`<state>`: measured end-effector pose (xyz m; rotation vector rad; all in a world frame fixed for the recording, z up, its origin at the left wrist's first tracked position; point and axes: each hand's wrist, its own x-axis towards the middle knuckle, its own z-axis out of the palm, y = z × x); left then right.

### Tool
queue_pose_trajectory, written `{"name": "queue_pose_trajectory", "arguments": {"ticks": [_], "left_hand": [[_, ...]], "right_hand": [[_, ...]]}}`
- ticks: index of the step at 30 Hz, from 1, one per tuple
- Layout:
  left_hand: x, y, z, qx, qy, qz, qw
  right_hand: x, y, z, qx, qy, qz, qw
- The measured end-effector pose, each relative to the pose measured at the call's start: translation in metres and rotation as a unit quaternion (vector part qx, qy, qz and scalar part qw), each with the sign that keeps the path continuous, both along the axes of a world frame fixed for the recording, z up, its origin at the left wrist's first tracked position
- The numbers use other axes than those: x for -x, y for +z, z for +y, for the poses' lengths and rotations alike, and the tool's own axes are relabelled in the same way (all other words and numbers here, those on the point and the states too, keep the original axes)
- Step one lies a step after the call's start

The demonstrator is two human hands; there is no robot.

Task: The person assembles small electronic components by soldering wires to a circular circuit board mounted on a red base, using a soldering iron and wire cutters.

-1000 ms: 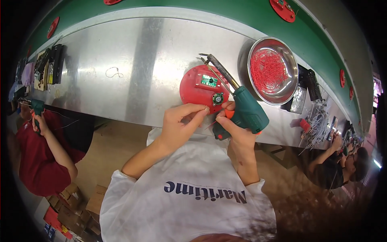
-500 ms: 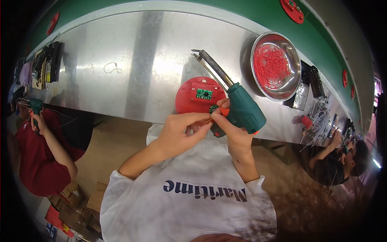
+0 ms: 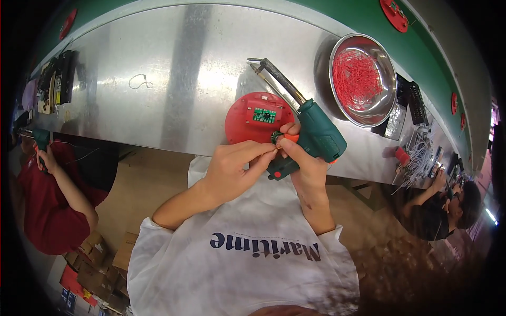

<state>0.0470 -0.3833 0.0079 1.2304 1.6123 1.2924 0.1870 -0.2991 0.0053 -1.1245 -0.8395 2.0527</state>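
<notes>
Head view showed the right hand [image 3: 303, 163] wrapped around the grip of a green soldering gun [image 3: 316, 138], fingers closed on the handle and one fingertip resting near its orange trigger; the gun's long dark barrel pointed up and away across the metal table [image 3: 158, 79]. The left hand [image 3: 232, 166] had thumb and forefinger pressed together, pinching something thin at the lower right edge of the red round housing [image 3: 256, 117], probably a fine wire, though it was too small to make out. The housing lay flat near the table's front edge, touching both hands' fingertips, with a small green circuit board [image 3: 264, 115] seated in its middle.

As a judgement, the housing looked like a light, stiff plastic shell that would slide easily on the smooth metal, so it was best steadied at its rim, clear of the board. The board and its small joints seemed fragile and not a place to press. The gun looked front-heavy, its barrel and tip likely hot, and only the green grip was safe to hold.

A steel bowl [image 3: 337, 79] of red wire pieces sat well apart to the right, beyond the gun. Other people worked at both ends of the table: a red sleeve [image 3: 47, 221] at the left, a dark-clothed person [image 3: 448, 205] at the right
</notes>
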Motion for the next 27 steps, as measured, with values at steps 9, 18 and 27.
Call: {"name": "queue_pose_trajectory", "arguments": {"ticks": [9,18,27], "left_hand": [[0.000,0.006,0.000,0.015,0.004,0.002,1.000],[0.003,-0.016,0.000,-0.020,0.098,0.096,0.990],[0.003,-0.027,0.018,-0.020,0.122,0.063,0.990]], "right_hand": [[-0.002,-0.006,-0.009,0.023,-0.014,0.061,0.998],[-0.023,0.001,-0.006,0.012,-0.028,0.036,0.999],[-0.087,-0.003,-0.009,-0.132,0.086,-0.127,0.979]]}}
